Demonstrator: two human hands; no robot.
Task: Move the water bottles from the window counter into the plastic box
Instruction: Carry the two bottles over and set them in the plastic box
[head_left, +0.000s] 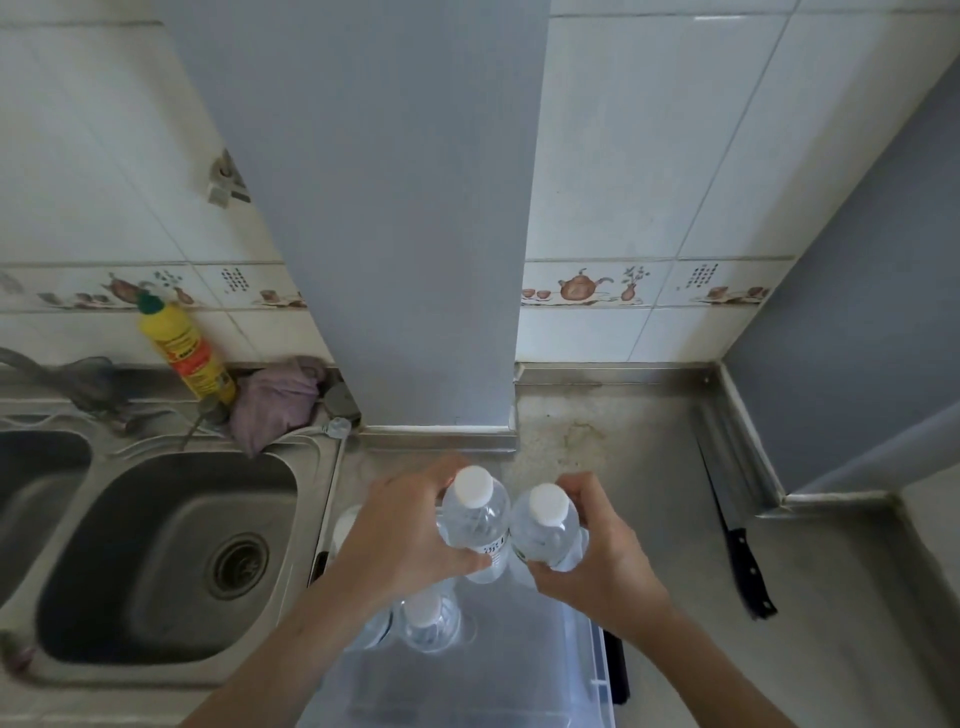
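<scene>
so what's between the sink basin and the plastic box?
Head view: only the sink rim and a strip of counter; the left hand reaches over the box.

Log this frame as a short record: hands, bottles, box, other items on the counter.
left hand: grips left bottle
right hand: grips right bottle
held bottles: upright, side by side, over the box's far end
box: clear plastic, at least one capped bottle inside
sink: left of box
knife: on counter, right of box
yellow bottle: behind sink

A home kitchen: steel double sink (171, 551), tiled wall (649, 156) with teapot border, knife (743, 561) on counter (649, 467)
</scene>
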